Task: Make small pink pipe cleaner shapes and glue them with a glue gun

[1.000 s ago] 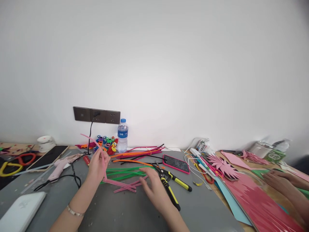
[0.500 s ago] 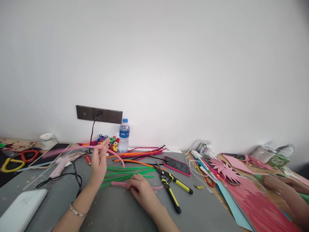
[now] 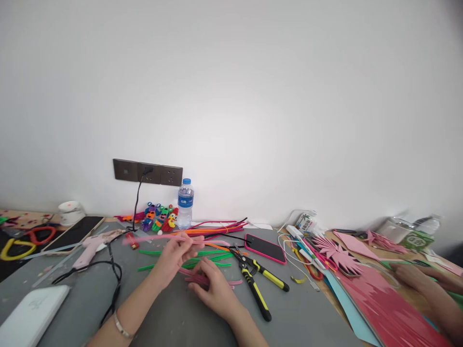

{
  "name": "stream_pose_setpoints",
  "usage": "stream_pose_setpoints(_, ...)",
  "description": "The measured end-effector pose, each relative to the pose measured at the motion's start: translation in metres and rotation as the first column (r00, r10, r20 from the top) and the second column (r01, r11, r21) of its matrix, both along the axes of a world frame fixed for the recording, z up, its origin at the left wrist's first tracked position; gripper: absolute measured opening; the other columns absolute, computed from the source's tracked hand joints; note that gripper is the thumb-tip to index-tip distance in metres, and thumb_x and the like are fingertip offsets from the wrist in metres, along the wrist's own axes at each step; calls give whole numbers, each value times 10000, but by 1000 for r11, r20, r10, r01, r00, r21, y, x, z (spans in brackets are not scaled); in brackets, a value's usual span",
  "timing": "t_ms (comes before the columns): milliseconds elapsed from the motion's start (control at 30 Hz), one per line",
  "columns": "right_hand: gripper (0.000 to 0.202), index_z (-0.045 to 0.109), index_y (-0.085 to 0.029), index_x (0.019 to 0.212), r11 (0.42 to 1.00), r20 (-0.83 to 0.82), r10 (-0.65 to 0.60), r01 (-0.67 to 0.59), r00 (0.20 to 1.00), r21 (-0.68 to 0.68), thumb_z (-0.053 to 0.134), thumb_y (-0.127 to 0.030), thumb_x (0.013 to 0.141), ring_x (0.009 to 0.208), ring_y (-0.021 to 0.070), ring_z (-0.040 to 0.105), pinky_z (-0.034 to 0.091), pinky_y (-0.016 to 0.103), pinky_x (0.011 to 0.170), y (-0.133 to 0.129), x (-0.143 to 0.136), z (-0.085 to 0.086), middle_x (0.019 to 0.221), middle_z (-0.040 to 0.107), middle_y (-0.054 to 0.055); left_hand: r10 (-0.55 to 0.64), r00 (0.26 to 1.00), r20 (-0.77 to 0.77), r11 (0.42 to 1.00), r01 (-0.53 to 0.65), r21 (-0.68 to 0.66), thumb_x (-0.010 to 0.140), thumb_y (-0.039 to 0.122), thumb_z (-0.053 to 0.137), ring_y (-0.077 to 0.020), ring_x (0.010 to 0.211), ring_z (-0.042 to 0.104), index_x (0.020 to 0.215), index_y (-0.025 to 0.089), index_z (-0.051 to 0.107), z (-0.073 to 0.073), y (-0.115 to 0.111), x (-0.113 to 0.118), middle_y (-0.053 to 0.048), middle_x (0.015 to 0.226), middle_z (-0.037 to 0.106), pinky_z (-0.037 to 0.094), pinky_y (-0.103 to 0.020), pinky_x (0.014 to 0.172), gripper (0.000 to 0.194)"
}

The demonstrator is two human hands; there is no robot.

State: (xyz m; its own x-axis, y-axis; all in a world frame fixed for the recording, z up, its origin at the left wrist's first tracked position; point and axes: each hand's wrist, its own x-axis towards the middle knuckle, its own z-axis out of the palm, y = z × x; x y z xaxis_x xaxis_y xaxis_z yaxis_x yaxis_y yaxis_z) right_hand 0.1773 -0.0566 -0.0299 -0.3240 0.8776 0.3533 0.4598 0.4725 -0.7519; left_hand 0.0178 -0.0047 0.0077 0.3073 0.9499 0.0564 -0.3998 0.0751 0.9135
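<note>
My left hand [image 3: 175, 258] is closed, pinching a long pink pipe cleaner [image 3: 152, 237] that runs level across the mat to both sides of the fingers. Beside it, my right hand [image 3: 215, 291] rests on the mat with curled fingers around several short pink pipe cleaners [image 3: 193, 275]; their far ends stick out past the hand. Green pipe cleaners [image 3: 148, 252] lie behind and partly under both hands. Pliers with yellow and black handles [image 3: 255, 284] lie half spread just right of my right hand.
A pink-cased phone [image 3: 265, 248], a water bottle [image 3: 185, 207] and small pipe-cleaner figures [image 3: 161, 219] stand or lie behind. Left are a glue gun [image 3: 88, 248] with black cord and a white box-like device [image 3: 34, 313]. Pink paper [image 3: 383, 299] and another person's hands [image 3: 412, 279] are at right.
My left hand has come right and down with its pink pipe cleaner, closer to my right hand. The right fingers have shifted slightly on the short pink pipe cleaners. The phone screen has gone dark.
</note>
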Motion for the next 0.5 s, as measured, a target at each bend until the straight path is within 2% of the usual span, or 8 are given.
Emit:
stream_pose_setpoints(67, 269, 563, -205, 1041, 999, -134, -36, 34, 990, -21, 658, -260, 795, 872, 201, 556, 454, 299, 777, 3, 1, -6, 973, 599, 37, -118, 991, -67, 992, 120, 26, 774, 430, 686, -195, 873, 672, 734, 185, 538, -2, -7, 8, -81, 1032, 692, 539, -305, 754, 289)
stream_pose_setpoints(133, 309, 548, -204, 1098, 997, -322, -70, 58, 944, -45, 608, -368, 842, 876, 201, 562, 457, 302, 775, 8, 2, -10, 1009, 600, 51, -132, 981, -139, 986, 144, 83, 773, 438, 684, -168, 799, 646, 739, 183, 554, -5, -10, 12, -58, 979, 685, 518, -281, 705, 288)
stream_pose_setpoints(167, 310, 550, -205, 1090, 996, -426, -85, 61, 901, -69, 575, -414, 862, 842, 193, 566, 456, 297, 753, 11, 3, -11, 968, 604, 45, -116, 977, -180, 984, 138, 116, 768, 440, 686, -154, 757, 626, 726, 180, 559, -7, -10, 13, -46, 938, 678, 500, -262, 667, 293)
stream_pose_setpoints(233, 293, 559, -210, 1002, 990, -614, -113, 36, 781, -137, 530, -475, 882, 674, 159, 539, 438, 270, 659, 16, 5, -10, 758, 578, -3, -66, 964, -259, 977, 115, 179, 762, 452, 685, -131, 680, 574, 686, 173, 559, -11, -8, 14, -28, 871, 650, 452, -235, 593, 315)
stream_pose_setpoints(333, 304, 551, -211, 840, 976, -782, -158, -27, 603, -218, 520, -510, 882, 503, 127, 438, 382, 244, 568, 20, 9, -4, 536, 468, -60, -11, 943, -333, 973, 88, 215, 778, 482, 650, -120, 610, 508, 700, 174, 579, -14, -4, 13, -2, 744, 589, 401, -228, 547, 326)
stream_pose_setpoints(400, 347, 552, -203, 763, 967, -834, -187, -51, 518, -248, 500, -523, 887, 495, 131, 442, 373, 247, 556, 21, 13, 0, 508, 486, -45, 2, 947, -321, 977, 67, 202, 801, 496, 621, -111, 560, 472, 748, 172, 605, -14, -3, 12, 25, 633, 520, 374, -226, 530, 329)
stream_pose_setpoints(500, 385, 547, -201, 697, 958, -865, -226, -57, 449, -280, 479, -524, 894, 483, 137, 452, 364, 251, 537, 23, 19, 3, 468, 496, -31, 26, 984, -176, 992, -3, 128, 798, 504, 634, -61, 459, 377, 794, 161, 609, -10, -2, 10, 60, 577, 446, 285, -200, 457, 343)
